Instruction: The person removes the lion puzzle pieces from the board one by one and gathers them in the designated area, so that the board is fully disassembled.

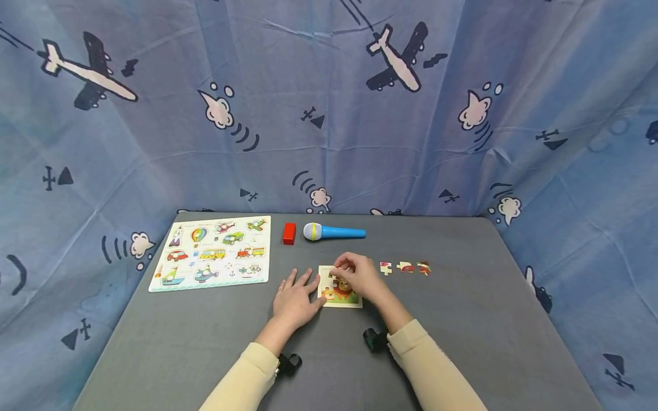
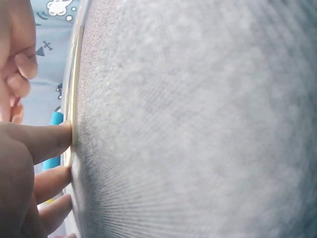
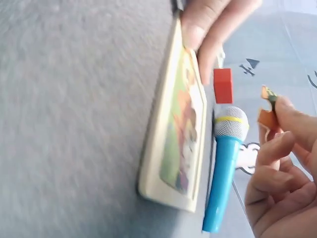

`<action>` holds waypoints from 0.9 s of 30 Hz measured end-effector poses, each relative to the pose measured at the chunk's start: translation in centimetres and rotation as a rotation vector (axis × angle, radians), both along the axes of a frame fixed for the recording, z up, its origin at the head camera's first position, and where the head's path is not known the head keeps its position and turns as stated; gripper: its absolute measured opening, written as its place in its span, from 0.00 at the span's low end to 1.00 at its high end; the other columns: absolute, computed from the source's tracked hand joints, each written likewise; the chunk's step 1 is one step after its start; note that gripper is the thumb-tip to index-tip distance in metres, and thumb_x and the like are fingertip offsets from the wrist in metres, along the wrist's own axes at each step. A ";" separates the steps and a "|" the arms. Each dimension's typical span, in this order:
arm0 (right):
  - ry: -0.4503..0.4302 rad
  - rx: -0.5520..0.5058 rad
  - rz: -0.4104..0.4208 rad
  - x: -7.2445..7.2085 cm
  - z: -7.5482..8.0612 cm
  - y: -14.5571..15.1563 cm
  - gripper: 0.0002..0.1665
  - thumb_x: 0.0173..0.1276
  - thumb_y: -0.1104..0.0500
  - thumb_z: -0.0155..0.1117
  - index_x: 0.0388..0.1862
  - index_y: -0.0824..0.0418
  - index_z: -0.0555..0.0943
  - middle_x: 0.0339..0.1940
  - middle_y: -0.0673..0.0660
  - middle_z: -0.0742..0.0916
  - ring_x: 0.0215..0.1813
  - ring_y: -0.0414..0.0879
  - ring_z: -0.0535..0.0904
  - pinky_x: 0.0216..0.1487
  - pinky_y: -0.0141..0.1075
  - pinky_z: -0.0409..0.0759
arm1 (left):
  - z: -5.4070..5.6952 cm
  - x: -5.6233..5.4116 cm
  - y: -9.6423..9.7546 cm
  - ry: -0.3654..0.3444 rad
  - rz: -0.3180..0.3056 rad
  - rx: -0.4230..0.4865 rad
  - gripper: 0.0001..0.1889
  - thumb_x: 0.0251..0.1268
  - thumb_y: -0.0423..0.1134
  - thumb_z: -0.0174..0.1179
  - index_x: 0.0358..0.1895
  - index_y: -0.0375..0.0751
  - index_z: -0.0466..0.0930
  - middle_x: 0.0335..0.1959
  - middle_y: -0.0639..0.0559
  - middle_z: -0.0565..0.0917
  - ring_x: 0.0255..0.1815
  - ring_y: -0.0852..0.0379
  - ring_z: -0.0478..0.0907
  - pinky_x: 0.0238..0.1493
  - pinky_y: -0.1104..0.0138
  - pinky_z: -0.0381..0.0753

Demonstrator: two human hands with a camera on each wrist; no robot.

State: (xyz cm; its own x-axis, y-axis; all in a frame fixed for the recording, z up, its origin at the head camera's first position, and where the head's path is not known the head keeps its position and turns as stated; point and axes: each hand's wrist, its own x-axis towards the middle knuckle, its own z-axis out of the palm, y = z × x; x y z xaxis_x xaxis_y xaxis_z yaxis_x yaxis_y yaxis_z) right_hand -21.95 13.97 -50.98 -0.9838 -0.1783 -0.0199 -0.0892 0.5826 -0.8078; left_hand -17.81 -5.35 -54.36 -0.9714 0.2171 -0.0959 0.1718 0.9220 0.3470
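Head | puzzle tray (image 1: 341,305) — lion pieces (image 1: 344,294) inside | right grip (image 1: 358,276) — pinches orange-green piece (image 3: 268,120)

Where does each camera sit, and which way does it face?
Head: on the head, facing forward and down at the puzzle board; shows left hand, right hand, sleeves.
Left wrist: worn there, looking low across the tabletop; both hands show.
Right wrist: likewise, looking past the puzzle board toward the microphone; both hands show.
Head and right wrist share the red block.

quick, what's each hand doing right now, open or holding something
Left hand: open, touching the puzzle board.
Right hand: closed, pinching a puzzle piece.
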 end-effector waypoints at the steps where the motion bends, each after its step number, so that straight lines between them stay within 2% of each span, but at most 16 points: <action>1: 0.001 0.002 -0.001 0.1 0.2 0.3 0.06 0.67 0.55 0.73 0.38 0.55 0.85 0.30 0.50 0.85 0.28 0.43 0.75 0.28 0.34 0.75 | 0.0 0.0 0.0 0.001 0.001 0.001 0.33 0.67 0.62 0.60 0.73 0.58 0.72 0.78 0.54 0.65 0.82 0.41 0.52 0.78 0.44 0.57; 8: 0.039 0.019 0.006 0.7 1.0 2.5 0.05 0.69 0.58 0.70 0.41 0.56 0.87 0.30 0.51 0.86 0.27 0.44 0.75 0.28 0.34 0.74 | 0.1 0.2 -0.1 -0.006 -0.004 0.010 0.33 0.67 0.62 0.60 0.74 0.58 0.71 0.79 0.54 0.65 0.82 0.41 0.51 0.78 0.44 0.56; 14: 0.034 -0.001 -0.042 1.2 1.0 4.6 0.08 0.69 0.56 0.71 0.43 0.58 0.86 0.30 0.53 0.85 0.27 0.44 0.75 0.26 0.34 0.74 | -0.1 0.2 -0.1 -0.004 -0.006 0.021 0.33 0.67 0.61 0.61 0.74 0.58 0.71 0.79 0.54 0.65 0.83 0.41 0.51 0.78 0.44 0.56; 20: 0.019 -0.041 -0.092 1.5 0.6 6.8 0.11 0.67 0.57 0.73 0.41 0.63 0.83 0.29 0.55 0.85 0.26 0.44 0.79 0.23 0.34 0.76 | 0.0 0.2 -0.1 -0.002 -0.009 0.027 0.33 0.67 0.61 0.60 0.74 0.57 0.71 0.79 0.53 0.65 0.82 0.40 0.51 0.78 0.43 0.56; 27: -0.008 -0.019 -0.123 2.0 -0.7 9.5 0.12 0.67 0.58 0.72 0.42 0.64 0.83 0.30 0.55 0.86 0.26 0.43 0.80 0.25 0.33 0.78 | 0.3 0.3 -0.2 -0.001 -0.014 0.013 0.33 0.68 0.61 0.60 0.74 0.57 0.71 0.79 0.53 0.65 0.82 0.40 0.51 0.78 0.43 0.56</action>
